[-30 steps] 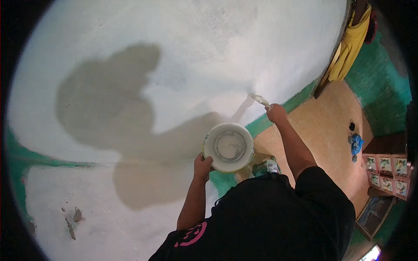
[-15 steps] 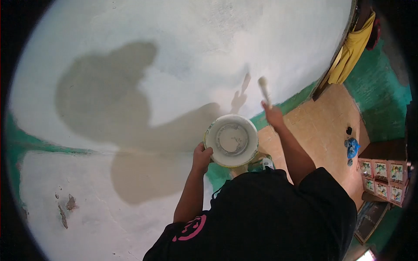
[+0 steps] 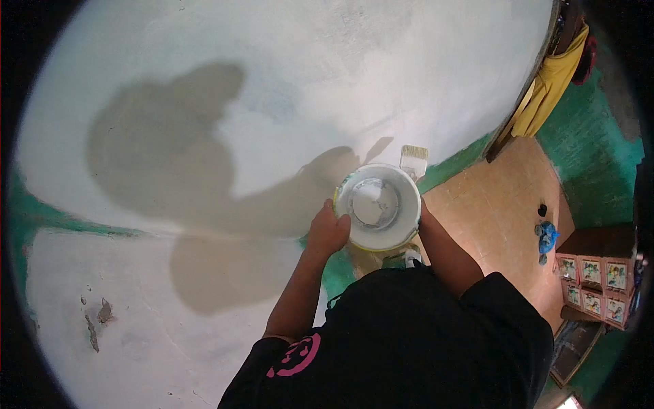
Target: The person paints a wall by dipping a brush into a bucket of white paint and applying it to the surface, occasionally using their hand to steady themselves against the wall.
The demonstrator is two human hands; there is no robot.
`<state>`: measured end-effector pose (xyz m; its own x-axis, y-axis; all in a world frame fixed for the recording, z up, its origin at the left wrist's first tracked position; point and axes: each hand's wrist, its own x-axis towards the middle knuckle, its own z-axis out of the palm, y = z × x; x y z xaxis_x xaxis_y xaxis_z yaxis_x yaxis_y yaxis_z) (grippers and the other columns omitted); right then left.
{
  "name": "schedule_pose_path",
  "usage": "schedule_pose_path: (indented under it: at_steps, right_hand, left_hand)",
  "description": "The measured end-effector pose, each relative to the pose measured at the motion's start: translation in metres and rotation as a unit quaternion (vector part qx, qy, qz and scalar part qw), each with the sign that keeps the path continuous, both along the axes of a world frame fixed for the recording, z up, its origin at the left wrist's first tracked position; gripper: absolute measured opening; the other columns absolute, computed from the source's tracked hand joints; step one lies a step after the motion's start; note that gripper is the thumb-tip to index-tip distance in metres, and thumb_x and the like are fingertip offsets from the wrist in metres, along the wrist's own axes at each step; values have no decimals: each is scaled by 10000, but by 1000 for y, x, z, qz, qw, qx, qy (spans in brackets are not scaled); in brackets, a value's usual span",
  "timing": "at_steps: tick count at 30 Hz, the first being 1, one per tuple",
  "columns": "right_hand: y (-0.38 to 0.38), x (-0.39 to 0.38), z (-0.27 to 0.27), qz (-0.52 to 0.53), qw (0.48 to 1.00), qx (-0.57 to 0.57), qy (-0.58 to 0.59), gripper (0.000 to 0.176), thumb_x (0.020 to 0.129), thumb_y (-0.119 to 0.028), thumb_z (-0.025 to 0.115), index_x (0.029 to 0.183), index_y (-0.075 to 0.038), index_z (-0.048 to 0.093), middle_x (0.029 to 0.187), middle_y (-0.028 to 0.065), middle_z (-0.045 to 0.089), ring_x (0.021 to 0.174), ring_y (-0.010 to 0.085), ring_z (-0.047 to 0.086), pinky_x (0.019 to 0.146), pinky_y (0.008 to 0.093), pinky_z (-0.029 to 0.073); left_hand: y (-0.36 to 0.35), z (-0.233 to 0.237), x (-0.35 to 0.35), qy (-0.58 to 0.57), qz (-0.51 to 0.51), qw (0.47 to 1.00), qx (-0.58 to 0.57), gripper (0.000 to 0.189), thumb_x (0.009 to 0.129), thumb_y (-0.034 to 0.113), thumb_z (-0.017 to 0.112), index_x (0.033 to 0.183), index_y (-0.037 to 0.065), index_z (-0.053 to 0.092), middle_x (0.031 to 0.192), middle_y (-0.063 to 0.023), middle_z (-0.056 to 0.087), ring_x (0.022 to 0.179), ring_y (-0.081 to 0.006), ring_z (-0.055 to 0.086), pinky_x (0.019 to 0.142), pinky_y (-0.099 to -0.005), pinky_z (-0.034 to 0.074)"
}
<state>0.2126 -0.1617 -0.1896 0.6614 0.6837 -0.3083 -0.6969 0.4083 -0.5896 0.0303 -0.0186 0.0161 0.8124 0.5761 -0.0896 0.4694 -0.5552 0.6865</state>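
Bucket [image 3: 407, 218] of pale paint [image 3: 370, 202], held before a black shirt [image 3: 395, 334] — L hand [image 3: 330, 228] gripping its side at 8 o'clock. R hand [image 3: 424, 213], approx. 3 o'clock, mostly hidden; grip can't be told. Brush [image 3: 413, 162] juts bristles-up beyond rim, 1 o'clock — white wall [image 3: 470, 82] behind.

Yellow cloth [image 3: 553, 83], cabinet [image 3: 591, 273], possibly a blue bag [image 3: 547, 238]
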Motion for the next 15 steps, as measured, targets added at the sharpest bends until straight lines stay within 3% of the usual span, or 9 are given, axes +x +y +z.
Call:
schedule_pose_path:
  at_steps: [1,2,4,7,10,14,15]
  right_hand:
    - [3,-6,6,-4,1000,6,7,493,968,-381,468,1245,22,526,1132,155,622,996,254,620,885,405,501]
    - [5,-12,11,-8,1000,12,15,483,970,-375,463,1250,14,525,1142,153,618,1005,257,617,891,410,499]
    - [7,-26,22,-12,999,23,32,465,974,-362,453,1260,-1,522,1161,149,612,1025,263,609,904,421,493]
    - [11,-33,32,-21,997,42,61,441,979,-342,438,1274,-24,518,1189,143,601,1055,272,597,923,437,485]
    - [18,-38,29,-28,991,45,123,429,978,-338,432,1315,-79,493,1269,124,558,1127,285,554,959,457,461]
    - [21,-39,19,-26,995,10,101,444,979,-343,429,1331,-77,477,1280,126,552,1132,286,553,959,455,462]
    - [28,-43,15,-24,994,72,84,436,972,-330,458,1313,-61,498,1252,127,572,1107,281,569,945,446,472]
  left_hand:
    - [0,13,1,98,-4,993,60,352,772,245,546,964,-47,576,950,-297,622,912,-426,620,845,-480,479]
    - [1,23,2,95,-3,994,60,352,772,245,546,964,-47,576,950,-297,622,912,-426,620,845,-480,479]
    - [2,40,5,226,-57,963,133,439,799,304,495,1025,-57,601,961,-280,638,909,-431,621,838,-482,485]
    - [6,55,12,282,-52,949,127,431,801,334,493,936,-40,659,940,-264,651,901,-411,633,835,-483,487]
    - [14,54,8,282,-63,946,146,428,833,346,483,879,-30,681,910,-255,658,891,-406,636,825,-485,490]
    - [24,46,12,249,-65,952,169,443,873,364,466,898,-20,686,928,-255,656,895,-411,633,823,-486,490]
    - [24,53,8,249,-62,951,172,446,887,361,456,892,-20,687,932,-253,657,898,-411,632,821,-486,490]
